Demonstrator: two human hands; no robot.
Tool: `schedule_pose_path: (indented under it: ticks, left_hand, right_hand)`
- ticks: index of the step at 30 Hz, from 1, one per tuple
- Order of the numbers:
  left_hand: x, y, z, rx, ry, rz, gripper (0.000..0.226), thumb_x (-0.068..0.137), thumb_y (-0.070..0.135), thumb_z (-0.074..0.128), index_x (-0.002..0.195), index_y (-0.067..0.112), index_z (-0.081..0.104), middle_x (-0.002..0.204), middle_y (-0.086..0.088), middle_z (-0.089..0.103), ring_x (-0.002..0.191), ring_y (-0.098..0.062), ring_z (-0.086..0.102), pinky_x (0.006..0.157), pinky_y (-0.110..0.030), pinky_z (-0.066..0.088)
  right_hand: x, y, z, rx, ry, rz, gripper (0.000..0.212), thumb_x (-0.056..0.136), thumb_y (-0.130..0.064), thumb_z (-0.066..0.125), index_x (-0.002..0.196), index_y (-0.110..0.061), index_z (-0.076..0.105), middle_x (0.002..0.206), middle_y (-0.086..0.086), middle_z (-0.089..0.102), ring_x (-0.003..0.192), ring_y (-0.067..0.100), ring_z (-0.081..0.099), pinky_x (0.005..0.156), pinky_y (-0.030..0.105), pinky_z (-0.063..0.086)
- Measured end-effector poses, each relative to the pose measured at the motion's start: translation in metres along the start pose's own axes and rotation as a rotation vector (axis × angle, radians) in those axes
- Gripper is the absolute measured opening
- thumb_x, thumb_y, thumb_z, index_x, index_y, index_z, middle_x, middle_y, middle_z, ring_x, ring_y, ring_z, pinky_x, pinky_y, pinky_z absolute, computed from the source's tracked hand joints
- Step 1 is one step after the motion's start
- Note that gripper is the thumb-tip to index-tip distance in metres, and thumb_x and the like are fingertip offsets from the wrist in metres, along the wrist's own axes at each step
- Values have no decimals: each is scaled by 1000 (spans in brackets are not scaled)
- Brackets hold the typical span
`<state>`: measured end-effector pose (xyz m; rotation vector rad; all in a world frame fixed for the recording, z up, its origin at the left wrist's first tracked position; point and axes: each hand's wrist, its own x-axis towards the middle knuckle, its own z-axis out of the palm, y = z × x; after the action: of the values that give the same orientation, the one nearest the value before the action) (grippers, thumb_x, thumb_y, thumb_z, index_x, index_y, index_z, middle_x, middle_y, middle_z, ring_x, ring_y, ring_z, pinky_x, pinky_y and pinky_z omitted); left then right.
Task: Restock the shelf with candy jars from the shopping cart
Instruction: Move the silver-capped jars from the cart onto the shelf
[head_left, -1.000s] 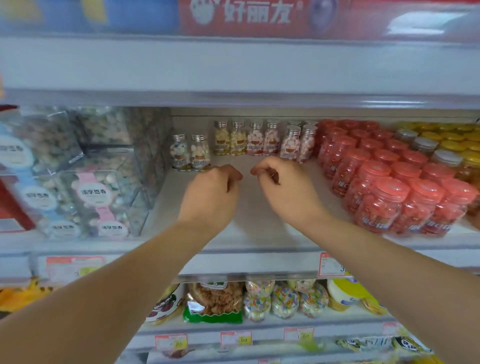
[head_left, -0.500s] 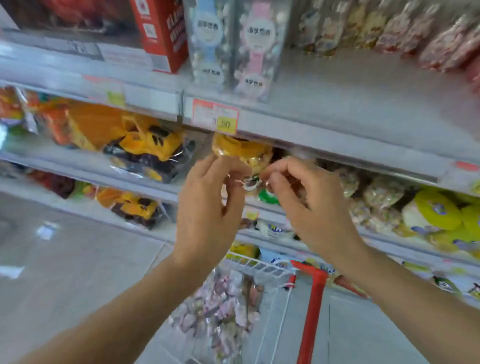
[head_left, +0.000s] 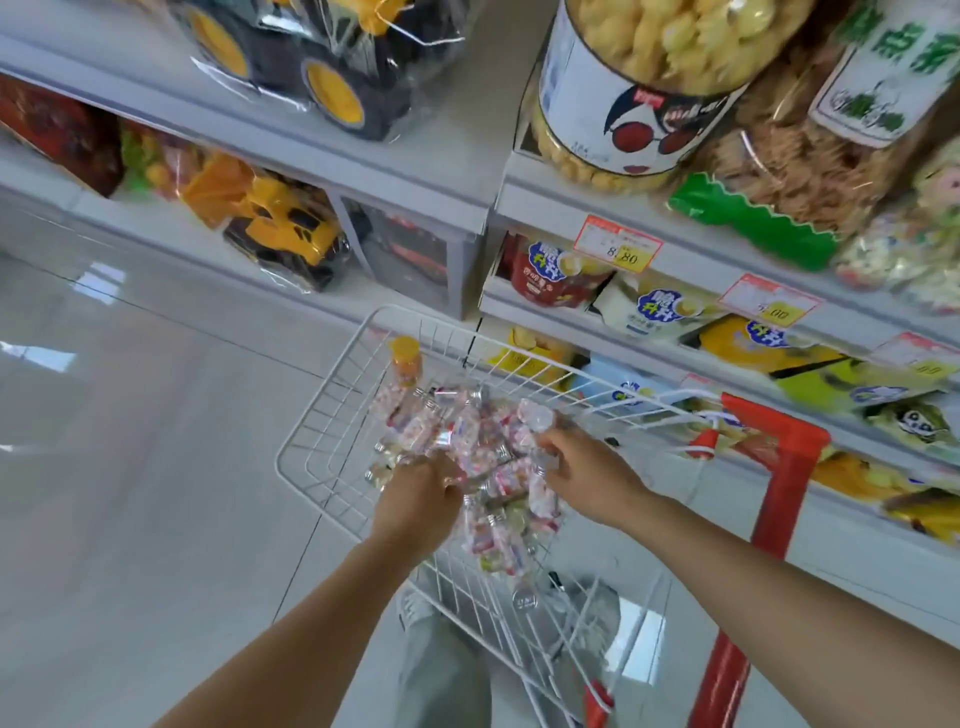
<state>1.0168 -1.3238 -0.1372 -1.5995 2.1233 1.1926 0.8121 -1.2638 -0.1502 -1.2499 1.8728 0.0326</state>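
- Store shelves (head_left: 457, 192) fill the top and right of the view, stocked with bagged snacks, a big tub of yellow puffs (head_left: 623, 93) and wrapped toy trucks (head_left: 291, 234). The shelf meant for the candy is not in view here.
- A pale shiny floor (head_left: 130, 467) covers the left side.
- A white wire shopping cart (head_left: 327, 415) with a red frame (head_left: 779, 467) stands right beside the lower shelves, close in front of the person, so its load is within easy reach.
- The candy jars (head_left: 483, 441), small clear ones with pink and white sweets, lie jumbled on their sides in the cart's basket. They look tipped in loose, not packed in rows.
- The left hand (head_left: 415, 499) reaches down into the near left of the pile, fingers bent onto the jars. Blur hides whether it grips one.
- The right hand (head_left: 587, 478) reaches in from the right, fingertips among the jars. I cannot tell if it holds one either.
- One jar with an orange lid (head_left: 405, 358) stands upright at the far corner, apart from the hands.
- My judgement: both hands are picking out the next jars to carry up.
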Motion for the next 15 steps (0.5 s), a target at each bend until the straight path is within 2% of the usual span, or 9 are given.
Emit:
schedule_pose_path:
  ticks: [3, 5, 7, 9, 12, 15]
  left_hand:
    - [12, -15, 18, 81, -83, -15, 37, 95, 19, 46, 132, 19, 53, 132, -4, 55, 104, -23, 61, 93, -37, 49]
    - [17, -24, 27, 75, -127, -10, 38, 95, 19, 45, 133, 19, 52, 132, -4, 55, 108, -23, 59, 95, -38, 48]
    - [21, -30, 36, 63, -154, -3, 36, 94, 17, 44, 129, 16, 55, 130, -5, 56, 116, -24, 54, 97, -39, 46]
    - [23, -35, 43, 71, -157, 20, 31, 92, 15, 44, 119, 14, 58, 128, -6, 58, 116, -26, 54, 96, -40, 47]
    - [23, -35, 51, 22, -132, 48, 37, 92, 15, 46, 127, 18, 57, 134, -3, 55, 118, -23, 53, 98, -39, 45]
    - [22, -27, 51, -109, -152, 71, 47, 93, 24, 54, 139, 25, 45, 139, 1, 49, 125, -19, 48, 103, -34, 41]
  right_hand:
    - [16, 13, 23, -77, -27, 4, 52, 94, -14, 54, 144, -22, 40, 147, 3, 39, 125, 24, 45, 98, 35, 43]
    - [25, 20, 33, -119, -50, 2, 56, 94, -9, 54, 145, -24, 39, 152, 1, 34, 135, 23, 36, 107, 35, 37]
    - [31, 25, 41, -137, -45, 5, 55, 94, -6, 55, 144, -24, 41, 152, 1, 35, 136, 23, 35, 109, 34, 35]
    - [35, 29, 45, -138, -3, -13, 47, 92, -8, 60, 136, -21, 50, 143, 1, 44, 128, 21, 44, 101, 33, 40]
    - [37, 26, 38, -136, 14, -70, 22, 89, -24, 66, 110, -18, 59, 116, -2, 56, 102, 17, 56, 81, 30, 45]
    - [36, 13, 25, -25, 65, -100, 27, 88, -43, 64, 97, -18, 61, 93, -5, 63, 82, 14, 59, 73, 31, 48]
